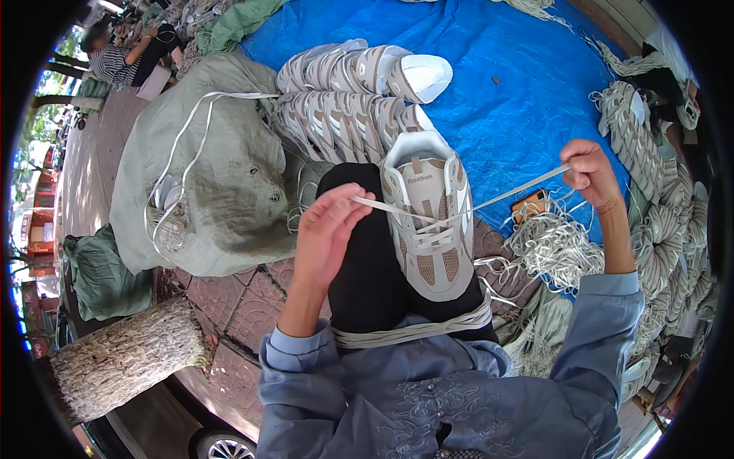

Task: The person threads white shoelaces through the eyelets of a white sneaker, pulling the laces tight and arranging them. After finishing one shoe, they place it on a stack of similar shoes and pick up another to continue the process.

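Here, a beige-and-white sneaker [426, 222] is resting on the person's black-clad knee, and a white lace [489, 200] is running through its eyelets — the left hand [327, 229] is pinching one end, the right hand [590, 174] is gripping the other, pulled taut above the blue tarp [505, 69].

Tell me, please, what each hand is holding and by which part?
The left hand and right hand each pinch one end of the white lace threaded through the shoe.
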The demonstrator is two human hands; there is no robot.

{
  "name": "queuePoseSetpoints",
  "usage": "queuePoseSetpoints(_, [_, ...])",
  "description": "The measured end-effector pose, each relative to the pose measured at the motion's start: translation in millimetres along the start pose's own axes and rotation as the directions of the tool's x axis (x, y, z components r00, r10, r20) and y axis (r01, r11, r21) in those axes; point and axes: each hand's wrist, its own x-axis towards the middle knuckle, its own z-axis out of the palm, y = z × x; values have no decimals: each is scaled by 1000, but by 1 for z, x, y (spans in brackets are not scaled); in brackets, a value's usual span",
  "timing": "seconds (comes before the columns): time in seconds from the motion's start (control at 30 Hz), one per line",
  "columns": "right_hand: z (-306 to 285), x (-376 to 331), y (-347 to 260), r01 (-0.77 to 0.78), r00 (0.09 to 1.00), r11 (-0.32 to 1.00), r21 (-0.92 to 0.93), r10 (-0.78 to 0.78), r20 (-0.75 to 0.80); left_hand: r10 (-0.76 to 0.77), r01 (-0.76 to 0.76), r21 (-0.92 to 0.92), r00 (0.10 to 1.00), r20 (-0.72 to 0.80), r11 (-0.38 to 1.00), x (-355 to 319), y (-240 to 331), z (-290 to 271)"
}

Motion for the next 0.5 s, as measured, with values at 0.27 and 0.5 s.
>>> queuePoseSetpoints(0.27, [-87,-55,2,-21,952,960,-280,-65,-297,280,-308,-44,908,-313,950,-2,118,-140])
queuePoseSetpoints(0.5, [-132,-111,-20,-363,932,0,-932,-6,-363,357,-334,142,768,-531,932,-64,262,-375])
